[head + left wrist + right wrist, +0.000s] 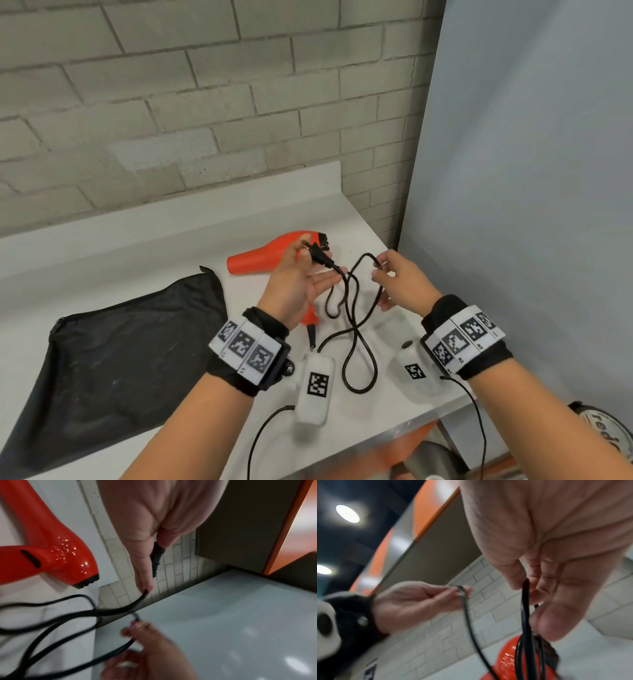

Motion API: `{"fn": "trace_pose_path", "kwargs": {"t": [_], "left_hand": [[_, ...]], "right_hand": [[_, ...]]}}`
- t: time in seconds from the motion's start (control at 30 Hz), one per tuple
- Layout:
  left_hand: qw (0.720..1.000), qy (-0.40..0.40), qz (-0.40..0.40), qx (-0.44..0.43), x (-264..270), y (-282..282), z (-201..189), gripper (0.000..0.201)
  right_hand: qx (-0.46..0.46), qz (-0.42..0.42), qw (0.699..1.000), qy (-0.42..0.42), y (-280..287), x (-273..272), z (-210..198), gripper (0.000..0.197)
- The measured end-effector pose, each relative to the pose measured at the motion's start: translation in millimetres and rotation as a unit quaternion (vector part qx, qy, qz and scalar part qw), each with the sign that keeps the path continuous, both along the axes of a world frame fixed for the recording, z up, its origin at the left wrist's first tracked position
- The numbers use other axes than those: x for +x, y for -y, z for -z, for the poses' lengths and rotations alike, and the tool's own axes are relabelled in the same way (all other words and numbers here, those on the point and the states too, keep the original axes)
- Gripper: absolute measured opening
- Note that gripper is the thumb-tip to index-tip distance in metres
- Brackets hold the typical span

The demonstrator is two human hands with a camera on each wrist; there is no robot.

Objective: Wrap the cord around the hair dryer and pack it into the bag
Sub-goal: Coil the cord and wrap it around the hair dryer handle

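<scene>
The person holds both hands up over the white counter (178, 236). The left hand (298, 284) pinches the black plug (317, 257) between thumb and finger, with the other fingers held out straight. The right hand (400, 281) pinches the cord (356, 329) a little way along from the plug. So both grips are closed on the same cord, and a short bit of it runs between them.

The rest of the cord hangs down in loose loops to the counter, between the two wrists. It runs back to the bottom of the handle of the red hair dryer (270, 255).

The hair dryer lies flat on the counter, just behind and under the left hand. Its nose points to the left. Its handle points toward the person. The left hand is the nearer one to it. The right hand is farther off, out to the side.

The black bag (113, 359) lies flat on the counter to the left, near the dryer's nose.

I think no cord is wound on the dryer yet. To wind it, the loose cord must come back toward the dryer, which lies away and to the left of both grips.
</scene>
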State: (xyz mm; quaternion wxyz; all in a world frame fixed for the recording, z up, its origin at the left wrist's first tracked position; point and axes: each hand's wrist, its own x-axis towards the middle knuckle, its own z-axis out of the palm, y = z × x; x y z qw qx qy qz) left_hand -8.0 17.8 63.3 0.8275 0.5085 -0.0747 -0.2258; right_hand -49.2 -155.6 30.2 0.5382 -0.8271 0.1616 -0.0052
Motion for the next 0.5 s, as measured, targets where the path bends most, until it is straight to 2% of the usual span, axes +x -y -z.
{"fn": "trace_pose_path", "kwargs": {"t": [0.1, 0.2, 0.27, 0.37, 0.5], "left_hand": [[0.998, 0.000, -0.006, 0.056, 0, 14, 15, 0.018], [0.995, -0.003, 0.005, 0.104, 1, 23, 24, 0.024], [0.996, -0.050, 0.011, 0.078, 4, 27, 26, 0.029], [0.993, -0.106, 0.031, 0.035, 6, 27, 21, 0.024], [0.992, -0.041, 0.061, 0.103, 7, 26, 23, 0.014]], "right_hand": [[-0.006, -0.050, 0.996, 0.072, -19, -9, -17, 0.010], [-0.051, -0.117, 0.987, 0.101, -29, -13, -24, 0.013], [-0.089, -0.134, 0.981, 0.110, -31, -12, -22, 0.018], [-0.128, -0.125, 0.977, 0.117, -31, -9, -14, 0.025], [-0.153, -0.129, 0.973, 0.112, -32, -6, -8, 0.016]]}}
